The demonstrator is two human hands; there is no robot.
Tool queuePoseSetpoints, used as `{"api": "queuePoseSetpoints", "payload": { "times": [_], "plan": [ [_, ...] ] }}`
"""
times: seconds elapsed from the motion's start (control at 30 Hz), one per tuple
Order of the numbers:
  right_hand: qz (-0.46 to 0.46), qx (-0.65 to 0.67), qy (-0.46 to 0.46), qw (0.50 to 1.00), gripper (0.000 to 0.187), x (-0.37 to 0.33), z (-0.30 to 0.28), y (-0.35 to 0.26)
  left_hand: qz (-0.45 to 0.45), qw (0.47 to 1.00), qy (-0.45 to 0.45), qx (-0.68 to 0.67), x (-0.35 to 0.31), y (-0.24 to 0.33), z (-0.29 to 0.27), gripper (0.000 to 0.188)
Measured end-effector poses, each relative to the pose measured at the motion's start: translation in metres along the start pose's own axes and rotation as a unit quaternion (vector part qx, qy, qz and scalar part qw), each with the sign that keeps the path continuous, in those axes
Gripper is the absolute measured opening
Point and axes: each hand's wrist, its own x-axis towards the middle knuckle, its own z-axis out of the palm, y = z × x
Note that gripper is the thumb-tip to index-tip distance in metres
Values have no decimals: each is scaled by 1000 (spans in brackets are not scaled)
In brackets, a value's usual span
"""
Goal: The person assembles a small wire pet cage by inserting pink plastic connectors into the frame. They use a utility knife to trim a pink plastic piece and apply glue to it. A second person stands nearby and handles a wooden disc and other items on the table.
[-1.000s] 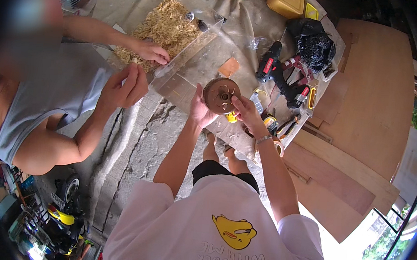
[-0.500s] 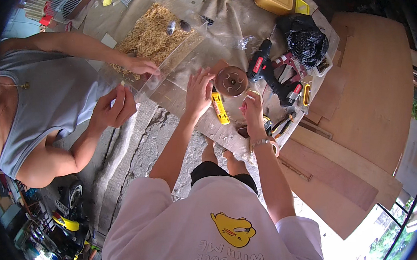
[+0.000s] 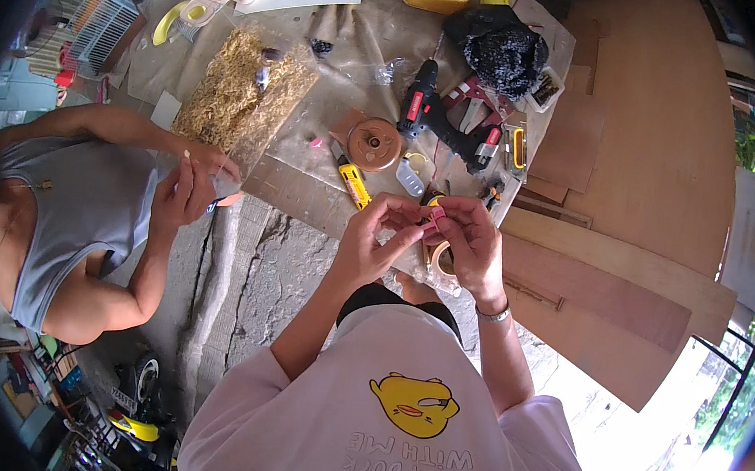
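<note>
Near the table's front edge, my left hand (image 3: 384,234) and my right hand (image 3: 473,247) meet with fingertips pinched on a small pink plastic piece (image 3: 432,219). Its exact kind is hard to make out, as my fingers cover part of it. Just beyond my hands lies a brown round disc-shaped object (image 3: 374,161) with a hole in its middle. Beside it are a yellow tube-like item (image 3: 354,184) and a pale flat tag-like piece (image 3: 410,177). A tiny pink piece (image 3: 316,143) rests left of the disc.
At the left, another person's hand (image 3: 184,191) pinches a small pale bit by a clear box of wood shavings (image 3: 221,93) holding small animals. A black and red cordless drill (image 3: 420,98), a black plastic bag (image 3: 502,56) and wood boards (image 3: 654,167) lie right.
My hands have drawn back from the brown disc and come together on the pink piece. The disc's top looks different now, with a hole showing. The other person's hands shifted slightly.
</note>
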Motion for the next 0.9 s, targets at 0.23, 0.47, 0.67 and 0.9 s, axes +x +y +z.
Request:
{"api": "queuePoseSetpoints", "payload": {
  "times": [0.23,0.47,0.67,0.9],
  "plan": [
    [-32,-62,94,993,16,-28,1,-5,-5,1000,-20,5,-9,8,35,34],
    [-54,-75,178,980,7,-50,-10,30,-161,984,-66,45,-37,-16,60,16],
    [-77,-140,78,984,11,-53,-26,58,-97,986,9,134,-59,-29,53,22],
    [-98,-470,-26,877,36,33,41,139,-132,958,164,197,-92,-42,-18,24]
  ]
}}
